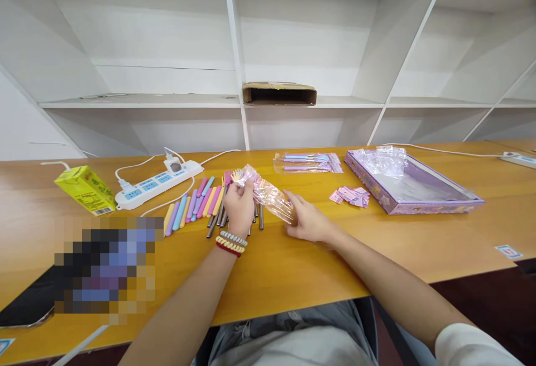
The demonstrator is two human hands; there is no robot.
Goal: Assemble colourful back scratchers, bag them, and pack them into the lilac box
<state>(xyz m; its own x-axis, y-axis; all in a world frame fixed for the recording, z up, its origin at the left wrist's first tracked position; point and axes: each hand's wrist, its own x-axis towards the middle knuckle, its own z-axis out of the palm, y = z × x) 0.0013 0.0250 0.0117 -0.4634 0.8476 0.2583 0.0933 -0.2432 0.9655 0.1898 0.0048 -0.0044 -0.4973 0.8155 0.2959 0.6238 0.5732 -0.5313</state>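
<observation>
A clear plastic bag [272,197] with a pink printed top is stretched between my hands over the table. My left hand [240,207] is closed on its pink upper end. At the lower right end, my right hand [307,218] pinches the bag with thumb and fingers. Pastel-handled utensils [195,204] in pink, purple, blue and yellow lie in a row left of my left hand. Metal-ended pieces [262,217] stick out beneath that hand. Behind, a filled clear packet [307,163] holds blue and purple utensils. Small pink cards [352,196] lie to the right.
A purple box tray [419,208] with crumpled plastic [383,162] stands at the right. On the left are a white power strip [161,183], a yellow drink carton [85,189] and a blurred dark item [29,299]. A cardboard box [279,94] sits on the shelf [167,101].
</observation>
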